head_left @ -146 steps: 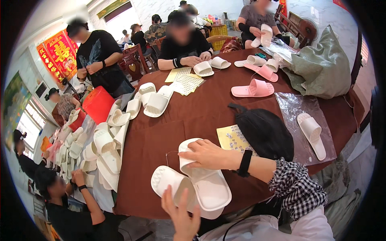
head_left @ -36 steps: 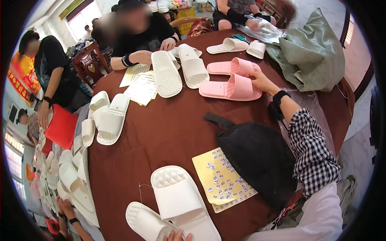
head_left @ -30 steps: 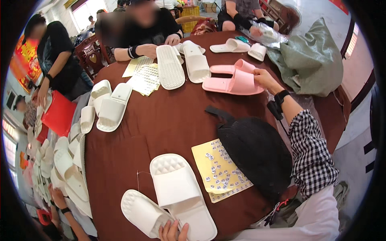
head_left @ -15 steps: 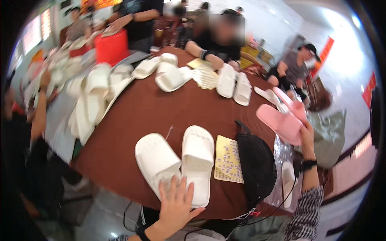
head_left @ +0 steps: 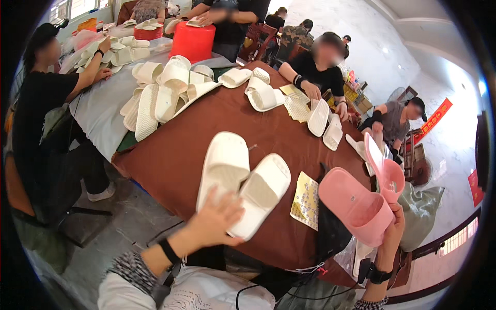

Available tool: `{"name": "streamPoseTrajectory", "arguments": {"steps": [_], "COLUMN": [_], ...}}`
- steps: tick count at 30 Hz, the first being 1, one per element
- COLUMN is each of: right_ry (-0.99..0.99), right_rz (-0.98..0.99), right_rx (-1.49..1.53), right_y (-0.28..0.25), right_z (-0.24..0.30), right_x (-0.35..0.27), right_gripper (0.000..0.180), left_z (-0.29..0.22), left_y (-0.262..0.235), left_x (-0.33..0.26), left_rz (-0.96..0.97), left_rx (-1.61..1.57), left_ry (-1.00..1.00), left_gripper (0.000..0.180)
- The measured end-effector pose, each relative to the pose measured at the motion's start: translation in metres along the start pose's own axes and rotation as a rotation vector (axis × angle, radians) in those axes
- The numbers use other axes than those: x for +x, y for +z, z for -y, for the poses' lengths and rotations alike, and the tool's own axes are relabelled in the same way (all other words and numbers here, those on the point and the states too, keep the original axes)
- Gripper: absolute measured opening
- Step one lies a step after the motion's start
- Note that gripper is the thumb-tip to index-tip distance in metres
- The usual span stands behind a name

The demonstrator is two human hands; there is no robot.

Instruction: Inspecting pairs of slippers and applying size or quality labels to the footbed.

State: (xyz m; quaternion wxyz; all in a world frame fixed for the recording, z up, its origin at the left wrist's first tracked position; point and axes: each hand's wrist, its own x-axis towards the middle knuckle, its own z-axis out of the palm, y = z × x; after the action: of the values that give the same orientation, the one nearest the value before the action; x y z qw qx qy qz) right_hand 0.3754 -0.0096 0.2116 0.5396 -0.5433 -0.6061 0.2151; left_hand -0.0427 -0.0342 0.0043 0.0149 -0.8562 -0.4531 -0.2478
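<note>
Seen from the head camera, a worker's right hand (head_left: 395,221) pinches a pair of pink slippers (head_left: 347,200) near their straps, raised at the right of the frame above a counter (head_left: 178,165) draped in brown. The left hand (head_left: 213,221), blurred at lower centre, has its grip spread, fingers fanned over the near end of two white slippers (head_left: 225,155) lying side by side; whether it touches them cannot be told. Just right of that pair lies a yellow sticker sheet (head_left: 305,202), beside a dark cloth item (head_left: 329,235) partly hidden by the pink footwear. At upper left, more white slippers form a heap (head_left: 173,77) near a red bucket (head_left: 192,42). A co-worker in black (head_left: 319,70) sits at upper right of centre.
</note>
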Motion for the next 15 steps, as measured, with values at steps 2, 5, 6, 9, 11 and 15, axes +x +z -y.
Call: {"name": "streamPoseTrajectory", "arguments": {"steps": [2,5,6,9,11,15], "right_ry": [0.022,0.02,0.026,0.032,0.097,0.077], "right_rz": [0.024,0.145,0.156,0.24,0.268,0.459], "right_rx": [0.075,0.127,0.08,0.031,0.005,-0.066], "right_y": [0.014,0.031,0.036,0.057,0.074,0.112], "right_z": [0.003,-0.001,-0.003,-0.01,-0.009,0.003], "right_x": [-0.018,-0.036,-0.04,-0.045,-0.045,-0.031], "right_gripper": [0.016,0.011,0.013,0.014,0.013,0.014], "left_z": [0.053,0.102,0.104,0.085,0.063,0.048], "left_y": [-0.031,-0.076,-0.083,-0.08,-0.064,-0.037], "left_x": [-0.006,-0.017,-0.02,-0.021,-0.016,-0.002], "left_rz": [0.112,0.12,0.173,0.121,0.052,-0.001], "left_rx": [0.004,0.176,0.193,0.244,0.216,0.326], "left_ry": [0.019,-0.035,-0.137,-0.385,-0.414,-0.479], "left_gripper": [0.075,0.07,0.065,0.062,0.064,0.071]}}
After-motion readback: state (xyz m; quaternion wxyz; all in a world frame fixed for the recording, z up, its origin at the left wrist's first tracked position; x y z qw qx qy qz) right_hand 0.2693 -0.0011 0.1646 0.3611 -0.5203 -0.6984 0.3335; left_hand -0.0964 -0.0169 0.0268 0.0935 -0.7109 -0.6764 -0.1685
